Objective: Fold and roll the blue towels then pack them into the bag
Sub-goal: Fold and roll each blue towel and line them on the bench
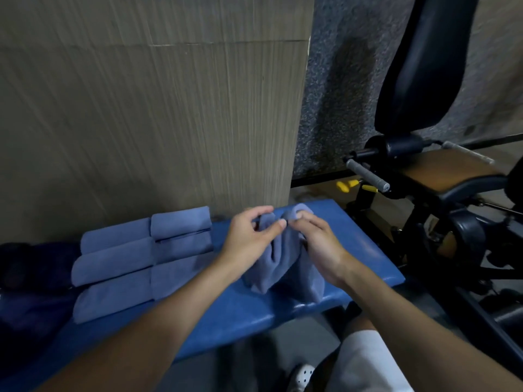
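Towel (278, 260) hangs bunched over the blue bench (362, 244), its top edge pinched by the left hand (250, 236) and right hand (317, 240). Six rolls (141, 258) wait alongside; the dark shape far left is possibly the bag. Uneven corners risk a crooked fold.

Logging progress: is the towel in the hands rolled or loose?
Loose: the towel hangs in bunched folds, pinched at its top by the left hand and right hand.
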